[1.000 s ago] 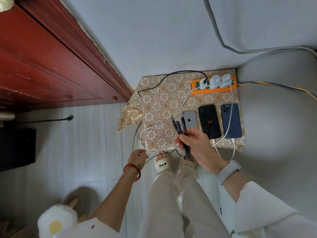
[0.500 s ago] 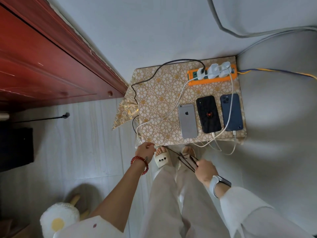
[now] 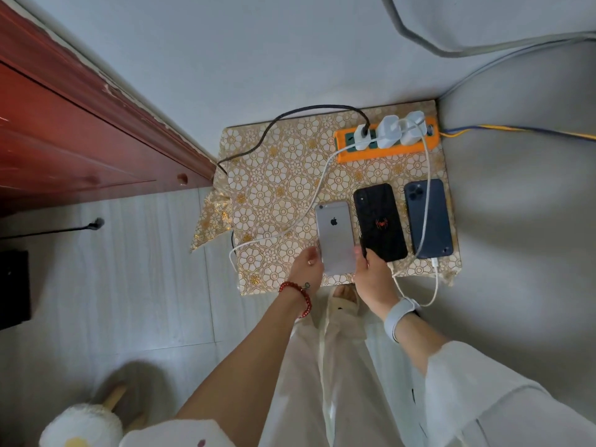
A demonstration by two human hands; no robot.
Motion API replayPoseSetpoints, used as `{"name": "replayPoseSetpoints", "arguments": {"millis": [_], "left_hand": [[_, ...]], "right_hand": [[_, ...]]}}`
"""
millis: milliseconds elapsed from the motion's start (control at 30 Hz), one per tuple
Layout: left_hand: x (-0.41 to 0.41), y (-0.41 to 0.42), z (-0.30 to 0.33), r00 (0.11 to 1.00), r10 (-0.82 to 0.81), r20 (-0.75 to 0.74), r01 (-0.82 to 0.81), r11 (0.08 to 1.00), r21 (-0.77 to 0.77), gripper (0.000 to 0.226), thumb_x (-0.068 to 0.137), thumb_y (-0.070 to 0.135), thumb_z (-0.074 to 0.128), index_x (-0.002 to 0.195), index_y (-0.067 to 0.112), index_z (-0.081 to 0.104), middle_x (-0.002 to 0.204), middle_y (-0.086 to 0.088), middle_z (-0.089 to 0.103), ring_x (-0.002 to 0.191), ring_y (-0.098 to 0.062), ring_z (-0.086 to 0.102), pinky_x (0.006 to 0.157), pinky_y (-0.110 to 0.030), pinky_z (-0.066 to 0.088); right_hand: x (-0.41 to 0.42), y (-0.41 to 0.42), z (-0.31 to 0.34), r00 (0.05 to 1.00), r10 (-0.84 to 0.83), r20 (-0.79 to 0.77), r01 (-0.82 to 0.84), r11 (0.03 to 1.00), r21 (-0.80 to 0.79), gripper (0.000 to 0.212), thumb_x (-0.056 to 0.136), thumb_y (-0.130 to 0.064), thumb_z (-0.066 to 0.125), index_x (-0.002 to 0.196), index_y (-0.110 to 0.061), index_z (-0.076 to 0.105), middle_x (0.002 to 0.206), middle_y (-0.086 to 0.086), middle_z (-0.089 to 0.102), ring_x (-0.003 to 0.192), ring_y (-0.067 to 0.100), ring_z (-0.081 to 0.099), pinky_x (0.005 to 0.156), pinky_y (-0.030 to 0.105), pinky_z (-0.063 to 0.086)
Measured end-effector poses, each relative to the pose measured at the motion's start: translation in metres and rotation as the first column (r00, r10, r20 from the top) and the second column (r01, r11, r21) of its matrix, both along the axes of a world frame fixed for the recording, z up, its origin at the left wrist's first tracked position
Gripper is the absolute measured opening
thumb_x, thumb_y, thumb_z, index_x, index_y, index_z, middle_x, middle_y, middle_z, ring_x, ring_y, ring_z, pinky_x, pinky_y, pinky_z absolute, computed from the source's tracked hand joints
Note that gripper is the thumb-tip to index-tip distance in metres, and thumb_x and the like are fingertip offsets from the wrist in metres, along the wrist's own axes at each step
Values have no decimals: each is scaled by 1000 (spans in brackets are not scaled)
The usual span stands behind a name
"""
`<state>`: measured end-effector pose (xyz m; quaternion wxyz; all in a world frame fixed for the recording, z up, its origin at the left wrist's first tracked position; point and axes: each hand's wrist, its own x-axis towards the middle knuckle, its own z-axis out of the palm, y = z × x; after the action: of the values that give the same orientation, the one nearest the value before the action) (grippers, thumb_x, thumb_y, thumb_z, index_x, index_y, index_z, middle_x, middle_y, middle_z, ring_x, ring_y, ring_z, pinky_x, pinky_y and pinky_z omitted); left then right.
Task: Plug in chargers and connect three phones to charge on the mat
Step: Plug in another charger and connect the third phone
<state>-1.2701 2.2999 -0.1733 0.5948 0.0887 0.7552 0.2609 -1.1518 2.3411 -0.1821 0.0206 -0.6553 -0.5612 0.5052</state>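
Observation:
A gold flowered mat lies on the floor with an orange power strip at its far edge. White chargers are plugged into the strip. A silver phone, a black phone and a blue phone lie face down side by side. My left hand grips the silver phone's lower left edge. My right hand is at its lower right edge, closed on the dark end of the black cable. A white cable crosses the blue phone.
A red wooden door stands to the left, against a grey wall. The strip's blue-yellow cord runs off right. White cable slack loops past the mat's near edge. My slippered foot is just below the mat, with a plush slipper at bottom left.
Both hands moved forward onto the mat and closed in on the silver phone's near end. My right hand brought the black cable ends with it. The camera leaned closer.

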Motion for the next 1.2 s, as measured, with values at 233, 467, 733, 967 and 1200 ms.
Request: {"name": "replayPoseSetpoints", "arguments": {"millis": [233,467,733,967,1200], "left_hand": [[6,12,-7,997,73,-17,-74,996,-45,42,82,-4,42,124,0,48,116,-16,60,101,-27,57,81,-30,46],[-14,11,1,1000,21,-10,-21,1000,17,16,86,10,49,92,5,63,81,-11,59,72,-23,52,61,-29,45],[-16,24,19,896,372,243,-373,927,-43,10,87,1,52,95,-4,54,78,-12,59,65,-19,60,45,-20,55],[-4,26,19,869,426,251,-429,902,-45,7,87,-1,51,93,3,49,73,-11,59,44,-9,62,46,-22,56],[1,26,22,833,469,292,-473,879,-63,18,87,-3,49,105,-8,51,75,-13,59,61,-20,62,48,-23,57]], "right_hand": [[5,7,-5,972,-192,-136,160,963,-217,27,95,-28,40,84,-14,61,83,6,63,72,17,57,61,29,47],[19,-5,20,979,-139,-147,139,990,-10,17,93,-29,40,87,-22,53,61,-7,46,54,5,44,55,25,34],[26,-28,36,980,-13,-200,-3,997,-76,24,91,-21,45,72,-18,59,72,-4,64,75,16,59,67,16,43],[10,-22,39,969,-123,-215,84,980,-181,36,84,-25,53,54,-6,52,44,-4,42,49,13,38,61,29,36],[14,-22,42,955,-202,-216,164,970,-180,35,85,-24,52,62,2,58,43,-2,41,48,13,36,61,30,35]]}}
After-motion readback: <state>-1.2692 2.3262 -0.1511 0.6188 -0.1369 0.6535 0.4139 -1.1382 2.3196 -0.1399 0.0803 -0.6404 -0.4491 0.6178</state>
